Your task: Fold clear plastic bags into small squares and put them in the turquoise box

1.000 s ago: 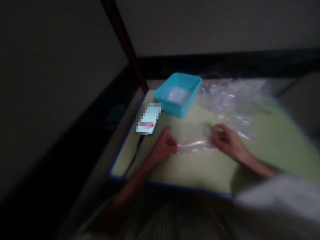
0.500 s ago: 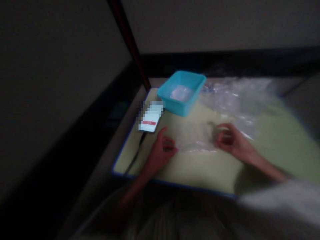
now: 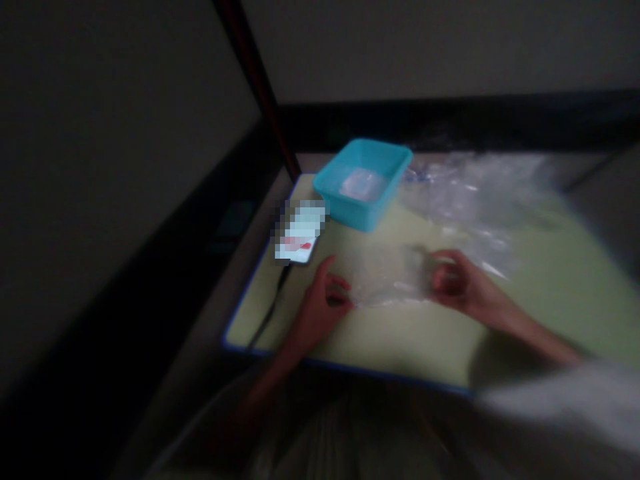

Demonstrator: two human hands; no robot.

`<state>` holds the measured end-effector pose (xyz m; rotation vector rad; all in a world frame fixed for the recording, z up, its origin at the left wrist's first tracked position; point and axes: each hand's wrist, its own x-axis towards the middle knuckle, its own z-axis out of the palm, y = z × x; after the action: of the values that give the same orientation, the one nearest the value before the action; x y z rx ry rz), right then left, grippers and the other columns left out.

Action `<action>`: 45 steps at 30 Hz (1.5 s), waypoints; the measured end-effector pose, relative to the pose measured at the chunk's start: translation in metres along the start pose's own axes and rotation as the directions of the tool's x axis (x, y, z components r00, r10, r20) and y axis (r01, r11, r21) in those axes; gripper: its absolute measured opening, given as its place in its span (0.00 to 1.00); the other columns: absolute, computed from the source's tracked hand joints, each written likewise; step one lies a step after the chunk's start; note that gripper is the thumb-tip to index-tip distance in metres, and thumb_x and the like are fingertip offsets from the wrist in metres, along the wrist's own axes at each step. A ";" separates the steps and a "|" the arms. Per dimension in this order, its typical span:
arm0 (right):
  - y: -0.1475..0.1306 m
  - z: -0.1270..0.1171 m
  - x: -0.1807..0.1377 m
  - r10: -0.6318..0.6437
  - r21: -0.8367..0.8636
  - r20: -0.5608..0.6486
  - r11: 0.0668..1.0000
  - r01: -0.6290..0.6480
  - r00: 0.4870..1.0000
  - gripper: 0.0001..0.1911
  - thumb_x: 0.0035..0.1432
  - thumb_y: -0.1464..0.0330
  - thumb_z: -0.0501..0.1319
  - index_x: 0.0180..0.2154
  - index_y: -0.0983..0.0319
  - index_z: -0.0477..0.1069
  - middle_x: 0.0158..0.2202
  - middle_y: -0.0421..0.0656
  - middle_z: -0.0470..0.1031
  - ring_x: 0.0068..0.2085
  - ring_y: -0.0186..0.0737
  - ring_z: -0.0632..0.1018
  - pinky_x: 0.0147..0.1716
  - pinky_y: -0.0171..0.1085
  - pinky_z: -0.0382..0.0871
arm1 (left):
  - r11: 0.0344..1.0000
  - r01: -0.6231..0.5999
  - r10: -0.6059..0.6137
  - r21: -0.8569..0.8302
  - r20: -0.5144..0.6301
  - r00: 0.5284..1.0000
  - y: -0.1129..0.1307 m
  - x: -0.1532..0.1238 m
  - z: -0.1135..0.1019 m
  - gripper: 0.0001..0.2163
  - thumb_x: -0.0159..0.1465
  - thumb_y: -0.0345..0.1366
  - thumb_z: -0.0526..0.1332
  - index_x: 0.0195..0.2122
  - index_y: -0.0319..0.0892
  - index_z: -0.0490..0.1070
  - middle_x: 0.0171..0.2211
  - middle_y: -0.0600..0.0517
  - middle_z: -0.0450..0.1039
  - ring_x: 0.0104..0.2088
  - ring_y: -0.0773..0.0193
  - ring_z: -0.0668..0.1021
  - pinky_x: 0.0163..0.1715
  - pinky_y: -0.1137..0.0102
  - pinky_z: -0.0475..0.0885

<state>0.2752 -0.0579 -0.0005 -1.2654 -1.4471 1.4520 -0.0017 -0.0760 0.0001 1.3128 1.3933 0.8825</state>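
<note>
A clear plastic bag (image 3: pixel 385 277) lies spread on the pale yellow tabletop between my two hands. My left hand (image 3: pixel 327 293) is at the bag's near left corner, its thumb and a curled finger closed at the edge and another finger raised apart. At the right edge, my right hand (image 3: pixel 456 283) has its fingers curled round in a ring against the plastic. Dim light and blur hide the exact fingertip contact.
Beyond the bag stands a turquoise plastic basket (image 3: pixel 370 217) with a clear packet (image 3: pixel 361 183) inside. A phone (image 3: pixel 303 230) with a cable (image 3: pixel 270 313) lies at the left. Loose clear plastic bags (image 3: pixel 470 193) are heaped at the back right of the yellow table (image 3: pixel 390 343).
The bag's near edge looks slightly flatter and has shifted a little. Both hands stay in nearly the same place, and the view has tilted very slightly.
</note>
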 end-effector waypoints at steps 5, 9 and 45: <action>0.002 -0.001 0.001 0.013 -0.001 0.005 1.000 -0.013 1.000 0.34 0.41 0.61 0.68 0.48 0.53 0.55 0.29 0.34 0.64 0.25 0.34 0.71 0.25 0.37 0.73 | 1.000 -0.004 0.004 -0.026 0.026 1.000 -0.002 0.000 0.001 0.41 0.49 0.21 0.61 0.62 0.48 0.47 0.39 0.55 0.69 0.28 0.72 0.75 0.30 0.74 0.70; 0.002 -0.002 0.000 -0.004 -0.011 0.013 1.000 0.004 1.000 0.37 0.38 0.65 0.69 0.50 0.53 0.54 0.27 0.33 0.62 0.25 0.32 0.69 0.24 0.34 0.71 | 1.000 -0.011 0.012 -0.028 0.051 0.999 -0.005 -0.001 0.000 0.43 0.49 0.20 0.61 0.63 0.51 0.45 0.39 0.55 0.68 0.28 0.73 0.74 0.28 0.76 0.69; 0.016 0.009 -0.020 -0.280 -0.726 0.596 0.214 0.654 0.753 0.46 0.60 0.51 0.53 0.66 0.66 0.31 0.67 0.56 0.44 0.66 0.50 0.50 0.62 0.56 0.46 | 0.413 -0.627 0.267 0.661 0.570 0.777 -0.017 -0.024 0.014 0.38 0.62 0.48 0.57 0.66 0.37 0.39 0.67 0.38 0.41 0.67 0.52 0.45 0.63 0.55 0.46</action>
<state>0.2742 -0.0810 -0.0146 -0.8971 -2.8270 0.2838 0.0052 -0.1034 -0.0151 2.5718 1.1347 0.1710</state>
